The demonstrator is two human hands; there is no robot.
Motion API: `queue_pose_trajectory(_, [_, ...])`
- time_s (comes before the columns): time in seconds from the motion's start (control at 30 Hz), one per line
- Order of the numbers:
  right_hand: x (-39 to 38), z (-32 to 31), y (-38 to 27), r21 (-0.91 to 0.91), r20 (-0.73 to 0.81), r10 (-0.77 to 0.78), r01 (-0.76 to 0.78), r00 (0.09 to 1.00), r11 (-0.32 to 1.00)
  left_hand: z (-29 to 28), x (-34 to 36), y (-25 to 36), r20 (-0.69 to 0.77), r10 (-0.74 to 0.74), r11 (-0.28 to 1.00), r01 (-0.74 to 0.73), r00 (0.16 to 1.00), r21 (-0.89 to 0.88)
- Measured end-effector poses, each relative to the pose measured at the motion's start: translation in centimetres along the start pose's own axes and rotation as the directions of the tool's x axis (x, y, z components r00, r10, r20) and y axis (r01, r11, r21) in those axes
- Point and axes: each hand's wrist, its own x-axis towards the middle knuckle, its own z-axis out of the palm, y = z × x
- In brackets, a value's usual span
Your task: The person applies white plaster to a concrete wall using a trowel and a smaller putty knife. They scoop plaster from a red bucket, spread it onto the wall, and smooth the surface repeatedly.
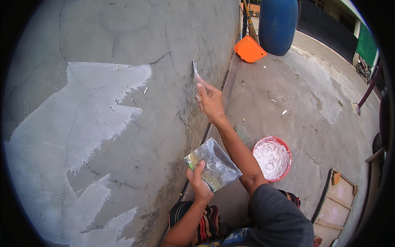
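My right hand (210, 101) is closed around a putty knife (195, 68), its thin blade pointing up at the cracked grey wall (173, 99). Whether the blade touches the wall I cannot tell. Lower down, my left hand (199, 182) grips a flat, squarish board (220, 164) by its edge, thumb on top; whitish smears cover its face. A rough-edged coat of pale filler (94, 103) spreads over the wall's left part. Beside my right forearm, a red basin (289, 159) on the ground holds white paste (269, 158).
Farther along the wall stand an orange dustpan (249, 50), a broom (251, 26) and a blue barrel (278, 26). A wood-framed panel (335, 206) lies at the lower right. Small white scraps dot the concrete ground (296, 94). A motorcycle (363, 68) is at the far right.
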Motion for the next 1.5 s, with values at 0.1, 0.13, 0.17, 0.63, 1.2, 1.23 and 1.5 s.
queue_pose_trajectory(0.1, [-1.9,-1.1,0.0,0.032,-0.049,0.124,-0.123,0.991,0.992,-0.3,0.1,0.3,0.018,0.012,1.000,-0.013,1.000,0.013])
queue_pose_trajectory(0.13, [-1.7,-0.7,0.4,0.018,-0.033,0.080,-0.080,0.996,0.997,-0.4,0.0,0.5,0.008,0.019,1.000,-0.019,1.000,0.010])
queue_pose_trajectory(0.17, [-1.1,-0.7,0.8,-0.008,-0.029,0.026,-0.026,0.999,1.000,-0.1,0.0,0.5,0.014,0.013,1.000,-0.013,1.000,0.001])
queue_pose_trajectory(0.63, [3.7,-2.9,-0.1,0.122,-0.089,0.155,-0.143,0.984,0.982,0.6,-0.3,0.2,-0.012,-0.024,0.999,0.024,1.000,0.030])
queue_pose_trajectory(1.2, [2.6,-3.5,0.4,-0.040,-0.109,0.244,-0.250,0.963,0.967,0.4,-0.2,0.7,0.049,-0.036,0.998,0.033,0.998,0.053])
queue_pose_trajectory(1.23, [2.5,-3.0,0.8,-0.062,-0.102,0.225,-0.232,0.969,0.971,0.4,0.0,0.9,0.042,-0.041,0.999,0.040,0.998,0.027])
queue_pose_trajectory(1.5, [1.8,-4.1,3.6,-0.264,-0.055,-0.025,0.009,0.998,0.965,0.3,0.0,0.7,0.057,-0.097,0.995,0.095,0.994,0.033])
